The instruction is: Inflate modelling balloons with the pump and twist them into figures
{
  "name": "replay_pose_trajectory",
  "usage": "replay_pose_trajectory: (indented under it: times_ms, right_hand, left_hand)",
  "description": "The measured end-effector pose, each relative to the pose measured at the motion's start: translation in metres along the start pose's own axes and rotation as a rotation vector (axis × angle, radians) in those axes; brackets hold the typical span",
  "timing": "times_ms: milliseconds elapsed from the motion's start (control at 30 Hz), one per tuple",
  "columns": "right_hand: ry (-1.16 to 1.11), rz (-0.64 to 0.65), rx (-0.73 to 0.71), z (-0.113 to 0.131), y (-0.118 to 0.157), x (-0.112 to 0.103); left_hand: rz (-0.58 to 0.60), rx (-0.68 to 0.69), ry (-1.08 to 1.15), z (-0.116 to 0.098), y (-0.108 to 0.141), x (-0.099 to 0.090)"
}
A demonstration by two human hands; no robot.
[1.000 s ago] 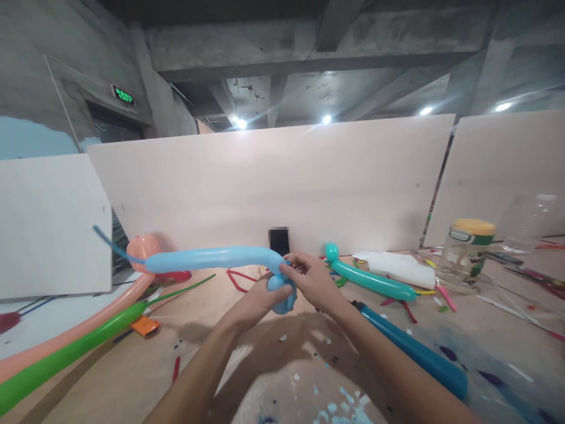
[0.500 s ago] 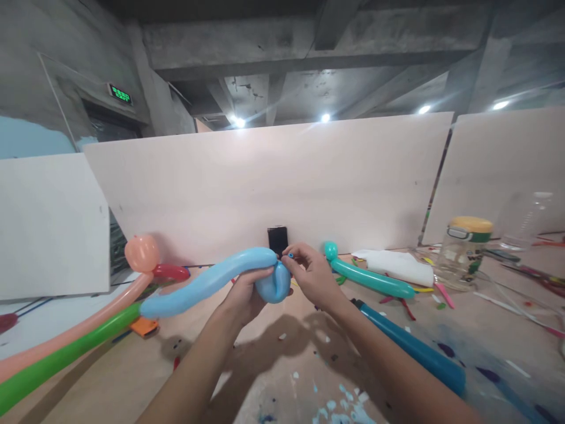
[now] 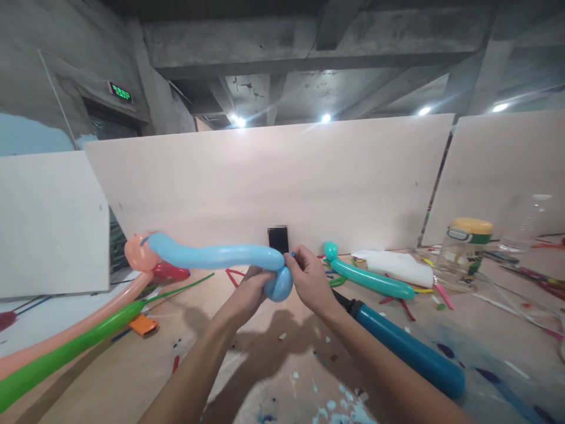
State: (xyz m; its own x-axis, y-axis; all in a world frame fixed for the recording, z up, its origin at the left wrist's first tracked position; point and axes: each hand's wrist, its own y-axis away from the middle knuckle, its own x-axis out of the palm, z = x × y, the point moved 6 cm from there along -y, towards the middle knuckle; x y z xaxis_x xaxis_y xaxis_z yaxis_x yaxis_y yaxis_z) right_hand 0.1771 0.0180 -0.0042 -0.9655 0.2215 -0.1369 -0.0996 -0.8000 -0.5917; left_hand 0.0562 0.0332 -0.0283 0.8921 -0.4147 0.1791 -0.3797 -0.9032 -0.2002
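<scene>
A long light blue balloon (image 3: 212,257) stretches leftward from my hands, with a small rounded, folded part at its right end. My left hand (image 3: 253,288) is wrapped round that folded part from the left and below. Beside it, my right hand (image 3: 306,274) pinches the balloon's small knotted tip between thumb and fingers. The blue balloon's far left end overlaps a round salmon balloon (image 3: 136,253) in the view. Some of my left fingers are hidden behind the folded part.
A green balloon (image 3: 79,353) and an orange tool (image 3: 143,325) lie left. Behind stand a black phone (image 3: 278,240) and a pale board (image 3: 265,176). A teal balloon (image 3: 375,279), blue pump (image 3: 410,344), white roll (image 3: 397,268) and yellow-lidded cup (image 3: 465,250) are right.
The blue balloon's long part has swung up and back at its left end, uncovering the green balloon's thin tip. The folded part and my left hand have shifted slightly right.
</scene>
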Motion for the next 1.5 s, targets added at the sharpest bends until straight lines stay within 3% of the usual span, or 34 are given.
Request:
replay_pose_trajectory:
  times_ms: [100,167,300,467,600,733,833,967,1067,1167,1333,1500]
  right_hand:
    - [0.096,-0.068,-0.038,0.004,0.001,-0.006]
    - [0.111,-0.111,-0.045,0.003,0.0,-0.011]
    - [0.084,-0.092,-0.048,0.002,0.0,-0.012]
    - [0.059,0.099,-0.012,0.0,0.001,0.001]
    - [0.201,0.052,-0.129,0.008,0.002,0.0]
    - [0.241,0.069,-0.188,0.013,0.004,0.004]
    - [0.093,0.121,-0.068,0.008,0.001,0.004]
    - [-0.179,0.209,0.134,-0.003,-0.002,0.005]
    - [-0.246,0.274,0.192,-0.006,-0.001,0.008]
    - [-0.231,0.309,0.19,-0.005,0.001,0.011]
    - [-0.273,0.3,0.247,-0.006,0.001,0.009]
    - [-0.49,0.317,0.374,-0.005,0.001,0.009]
  left_hand:
    - [-0.211,0.14,-0.29,-0.011,0.0,-0.008]
    - [-0.176,0.152,-0.383,-0.015,0.0,-0.004]
    - [0.088,0.112,-0.336,-0.013,0.003,0.01]
    - [-0.01,0.132,-0.397,-0.009,-0.001,-0.004]
    - [-0.138,0.164,-0.393,-0.009,-0.004,-0.013]
    - [-0.215,0.267,-0.492,-0.013,-0.003,-0.01]
    - [-0.15,0.306,-0.513,-0.02,-0.001,-0.004]
    - [0.151,0.153,-0.456,-0.021,0.005,0.006]
    - [0.261,0.082,-0.486,-0.02,0.01,0.005]
    - [0.238,0.063,-0.562,-0.016,0.009,0.0]
    - [-0.002,0.211,-0.606,-0.025,0.004,-0.004]
    - [-0.013,0.304,-0.464,-0.035,0.006,0.002]
